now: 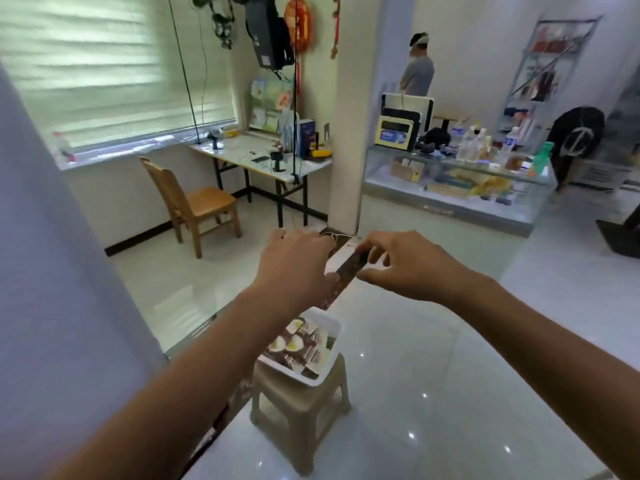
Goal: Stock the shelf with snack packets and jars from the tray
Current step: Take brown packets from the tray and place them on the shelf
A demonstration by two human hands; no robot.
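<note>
Packet (349, 271) half behind left hand (294, 268) (dark, blurred)

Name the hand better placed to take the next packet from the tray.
Left, probably. The tray sits just below the left hand, while the right hand pinches the packet and lies farther off to the side.

Single head-worn wide-angle view, faces forward-down, tray (325, 318) close below.
</note>
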